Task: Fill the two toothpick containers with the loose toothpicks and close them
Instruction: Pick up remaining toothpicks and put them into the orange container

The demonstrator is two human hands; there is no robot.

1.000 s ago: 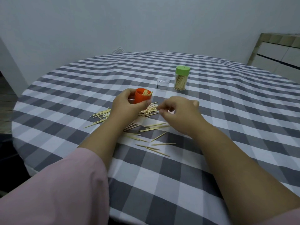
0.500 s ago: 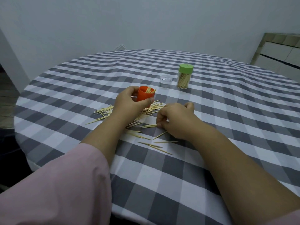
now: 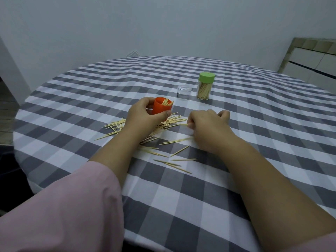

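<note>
Gripping hand, left: the left hand [image 3: 145, 117] curls thumb and fingers round the orange container [image 3: 161, 107], holding it tilted just above the table, mouth open toward 1 o'clock.
Orange container: a few toothpick tips show inside its mouth; it carries no lid.
Right hand: the right hand [image 3: 207, 127] lies knuckles-up on the cloth at 3 o'clock of the left hand, fingers curled, pinching a toothpick [image 3: 183, 125] whose end sticks out toward 9 o'clock.
Loose toothpicks: the loose toothpicks [image 3: 163, 128] lie scattered on the table under and between the two hands, with a few strays at 6 o'clock near the forearms.
Green-lidded container: the green-lidded container [image 3: 205, 86] stands upright at 1 o'clock of the hands, well apart from them, closed and packed with toothpicks.
Clear cap: a clear cap [image 3: 184, 91] sits just beside it at its 9 o'clock.
Table: the round table [image 3: 272, 142] wears a grey-and-white checked cloth.
Sleeve: a pink sleeve [image 3: 63, 206] covers the left upper arm.
</note>
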